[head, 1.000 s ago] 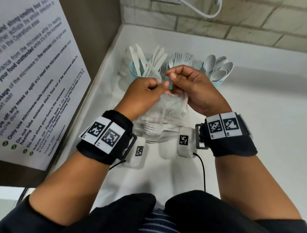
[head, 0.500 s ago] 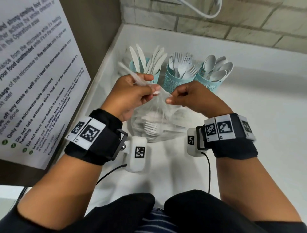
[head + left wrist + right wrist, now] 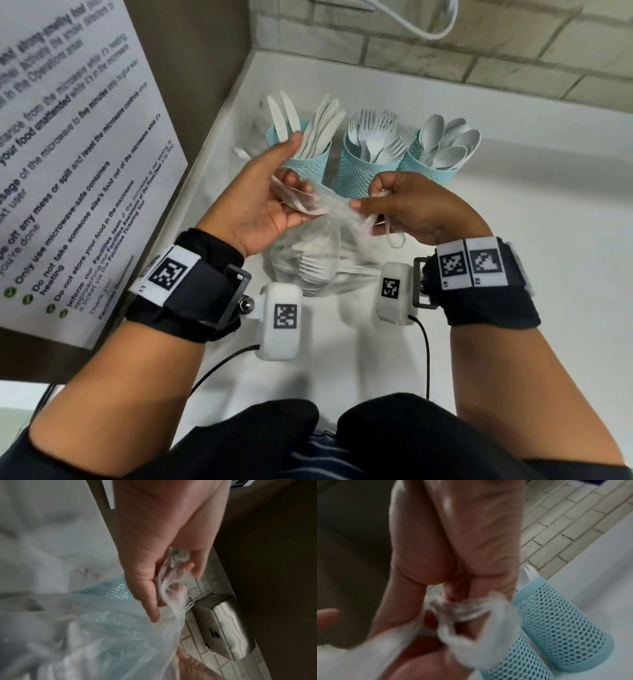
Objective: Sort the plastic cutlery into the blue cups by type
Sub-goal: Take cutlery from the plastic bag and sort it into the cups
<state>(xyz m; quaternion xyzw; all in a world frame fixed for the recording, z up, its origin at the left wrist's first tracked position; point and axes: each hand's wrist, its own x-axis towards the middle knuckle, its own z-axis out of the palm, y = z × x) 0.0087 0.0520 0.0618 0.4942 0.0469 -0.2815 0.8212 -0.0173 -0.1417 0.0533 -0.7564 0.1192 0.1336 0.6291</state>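
Three blue mesh cups stand in a row at the back of the white counter: the knife cup (image 3: 303, 161), the fork cup (image 3: 363, 171) and the spoon cup (image 3: 433, 164). In front of them lies a clear plastic bag (image 3: 308, 263) with white forks showing inside. My left hand (image 3: 274, 195) is palm up, its fingers curled round the bag's twisted top (image 3: 171, 588), thumb stretched toward the knife cup. My right hand (image 3: 376, 202) pinches the other side of the bag's top (image 3: 467, 609), just in front of the fork cup (image 3: 513, 662) and the spoon cup (image 3: 561, 622).
A printed notice (image 3: 68, 171) hangs on the brown panel at the left. A brick wall (image 3: 479, 58) with a white cable (image 3: 428, 29) runs behind the cups. The white counter (image 3: 531, 246) stretches to the right. A steel box (image 3: 223, 628) is fixed to the wall.
Both hands have come down from in front of the cups and drawn apart, stretching the bag's top between them. My left hand has turned palm up.
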